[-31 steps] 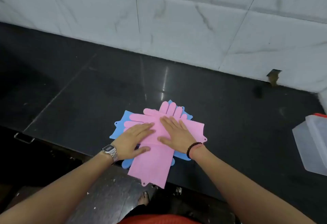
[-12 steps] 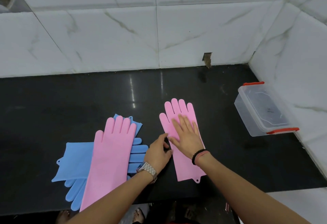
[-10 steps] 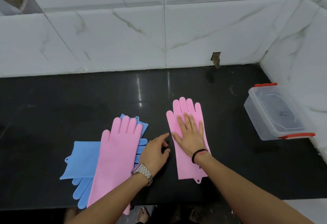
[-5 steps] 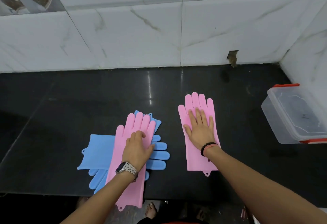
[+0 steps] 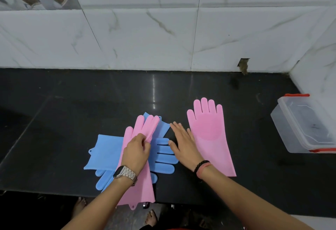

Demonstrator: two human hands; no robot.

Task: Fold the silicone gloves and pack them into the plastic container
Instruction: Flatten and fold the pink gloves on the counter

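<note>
Black glossy tabletop point(image 5: 72, 120) against white marble wall tiles point(image 5: 145, 39): left hand point(image 5: 136, 151) pinches the lifted right edge of the pink glove point(image 5: 135, 184) at its palm, cuff hanging over the front edge; right hand point(image 5: 183, 144) lies flat, fingers straight, holding nothing, on bare tabletop just beside the second pink glove point(image 5: 211, 135). First pink glove lies across two crossed blue gloves point(image 5: 107, 153) near the front edge, second pink glove flat, palm pad up, right of centre. Clear plastic container point(image 5: 305, 130) with red clips sits well apart at the right edge by the side wall, lid on as far as I can tell.
</note>
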